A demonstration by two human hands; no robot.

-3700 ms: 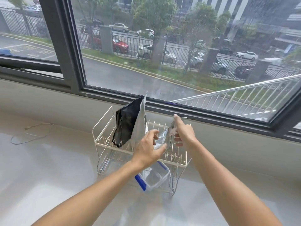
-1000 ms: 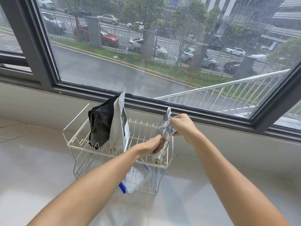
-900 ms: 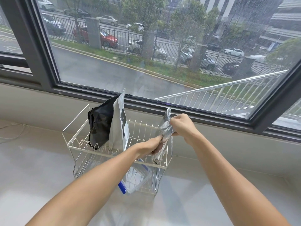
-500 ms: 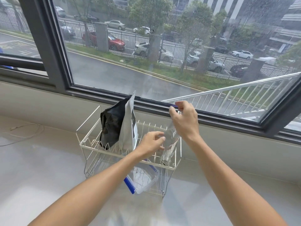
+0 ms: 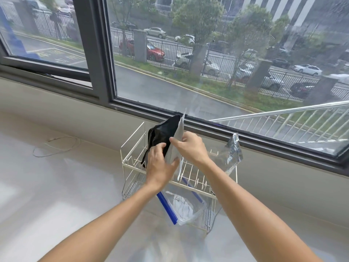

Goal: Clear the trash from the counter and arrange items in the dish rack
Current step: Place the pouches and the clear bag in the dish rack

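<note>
While both hands meet over the rack point(image 5: 132, 159), the scene reads so:
Left hand point(image 5: 160, 163): fingers pressed on the black bag point(image 5: 160, 133), thumb against the white pouch point(image 5: 178, 135).
Right hand point(image 5: 190, 146): pinching the white pouch near its top edge.
Bags: standing upright in the rack's left slots, touching each other.
Foil wrapper point(image 5: 233, 152): propped at the rack's right end (free of either hand).
Clear box point(image 5: 186, 208): blue-edged, tilted on the lower tier.
Rack: on the pale counter point(image 5: 56, 186) under the window.

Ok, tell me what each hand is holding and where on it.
Left hand grips the black bag at its lower front. Right hand pinches the white pouch at its upper edge.
</note>
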